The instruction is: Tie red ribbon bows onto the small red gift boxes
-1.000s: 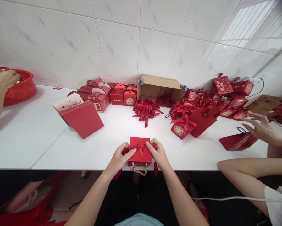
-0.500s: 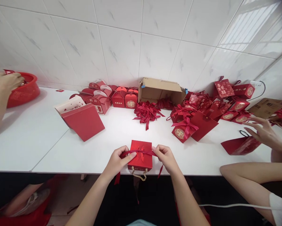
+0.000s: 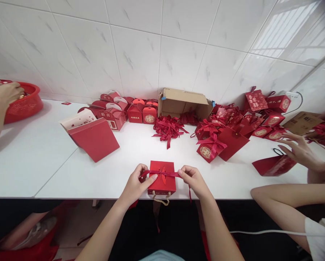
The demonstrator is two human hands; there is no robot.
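Observation:
A small red gift box [image 3: 154, 186] lies at the table's front edge, its gold rope handle [image 3: 162, 200] hanging toward me. Across its top runs a dark red ribbon [image 3: 167, 174], crossed or knotted near the middle. My left hand [image 3: 137, 183] pinches the ribbon's left side, its thumb resting on the box top. To the right of the box, my right hand [image 3: 192, 180] grips the other side of the ribbon between thumb and fingers, and a loose tail hangs below it. The ribbon is stretched between both hands.
Behind the box sits a heap of red ribbons [image 3: 169, 129] before an open cardboard box [image 3: 184, 99]. Red gift boxes [image 3: 136, 111] line the wall. A red paper bag [image 3: 95, 139] stands left. Other people's hands work at a red basin [image 3: 26, 105] and a red bag [image 3: 273, 166].
My right hand has shifted slightly to the right, drawing the ribbon straighter across the box. My left hand keeps its pinch. The view has moved slightly.

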